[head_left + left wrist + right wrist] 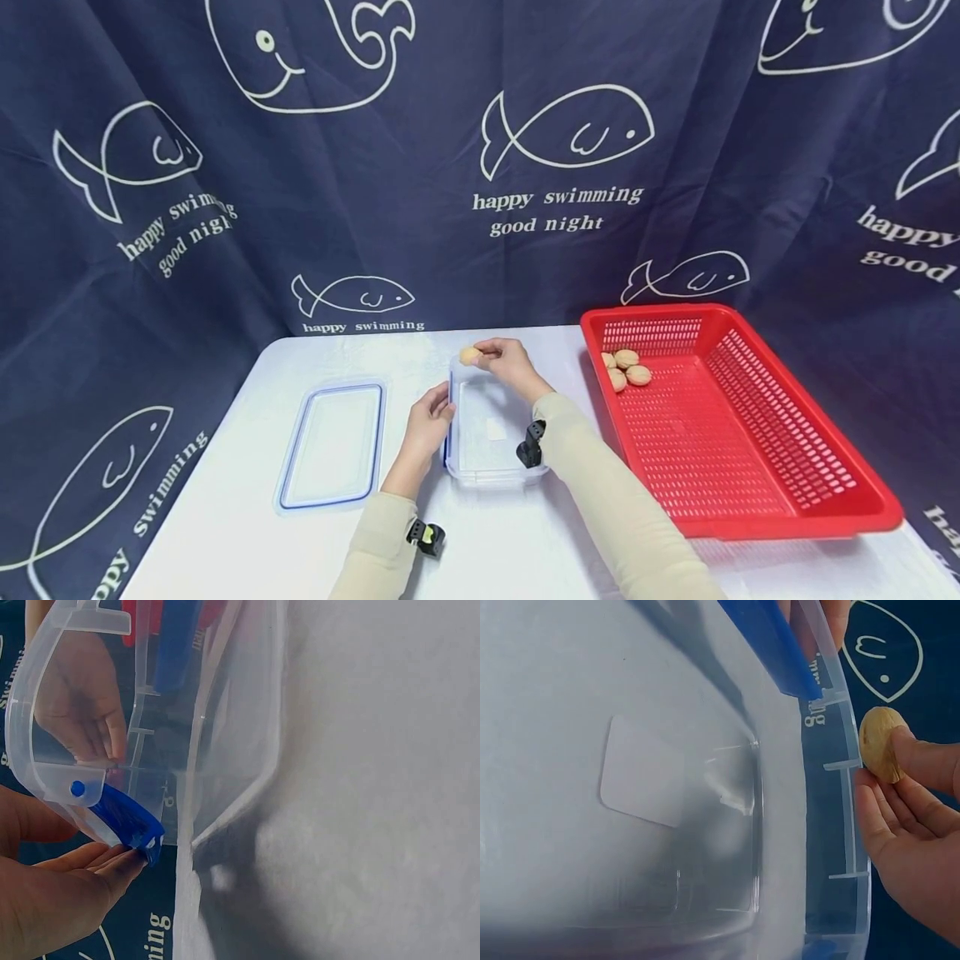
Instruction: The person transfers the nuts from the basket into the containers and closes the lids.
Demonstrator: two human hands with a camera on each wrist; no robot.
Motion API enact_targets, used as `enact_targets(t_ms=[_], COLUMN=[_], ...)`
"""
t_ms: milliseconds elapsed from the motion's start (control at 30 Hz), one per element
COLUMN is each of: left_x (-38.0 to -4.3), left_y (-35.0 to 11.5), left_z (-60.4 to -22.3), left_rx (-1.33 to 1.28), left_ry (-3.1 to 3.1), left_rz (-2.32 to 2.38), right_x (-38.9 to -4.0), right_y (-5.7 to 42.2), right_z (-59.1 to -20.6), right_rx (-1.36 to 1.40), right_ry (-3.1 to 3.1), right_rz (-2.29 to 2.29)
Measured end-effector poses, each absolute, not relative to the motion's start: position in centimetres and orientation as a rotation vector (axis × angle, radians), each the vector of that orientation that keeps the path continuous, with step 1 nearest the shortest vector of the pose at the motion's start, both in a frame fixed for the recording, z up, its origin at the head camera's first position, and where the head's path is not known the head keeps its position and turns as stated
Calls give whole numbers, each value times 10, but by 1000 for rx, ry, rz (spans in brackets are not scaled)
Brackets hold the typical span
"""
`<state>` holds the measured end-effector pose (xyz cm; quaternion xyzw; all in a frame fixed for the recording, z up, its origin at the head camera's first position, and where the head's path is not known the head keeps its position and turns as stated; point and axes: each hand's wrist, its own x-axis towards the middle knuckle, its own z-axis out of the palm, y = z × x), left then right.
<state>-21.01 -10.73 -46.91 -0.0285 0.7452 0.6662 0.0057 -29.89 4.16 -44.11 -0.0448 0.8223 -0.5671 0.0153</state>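
A walnut (469, 356) is pinched between the thumb and fingers of my right hand (512, 368), over the far end of a clear plastic food container (491, 478). In the right wrist view the walnut (880, 742) shows beside the container's rim, and the container's floor holds only a pale square patch. My left hand (427, 423) grips the container's left side, thumb near the rim. From the left wrist camera, its fingertips touch a blue side latch (124, 817) that hangs down.
To the left, the container's clear lid with a blue seal (333, 446) lies flat on the white table (217, 500). A red perforated basket (795, 521) stands at the right, with several walnuts (627, 359) in its far left corner. Behind hangs a dark blue printed curtain (450, 167).
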Motion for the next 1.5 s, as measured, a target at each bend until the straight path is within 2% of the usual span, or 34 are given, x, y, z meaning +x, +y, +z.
enact_targets(t_ms=[367,833,1500], left_x=[-213,-212,-213], left_y=[-107,-108,-107], left_z=[-469,-469,-471], left_rx=[-106,-86,-91], left_ry=[2325,2322,2335], left_rz=[2083,2086,2067], right_x=[-296,-296,-298], right_y=[35,34,39], right_z=[-442,-446,-452], right_rx=[-140,29,113], right_ry=[2549,2564,2578], right_rz=[-1707,-1625,-1520])
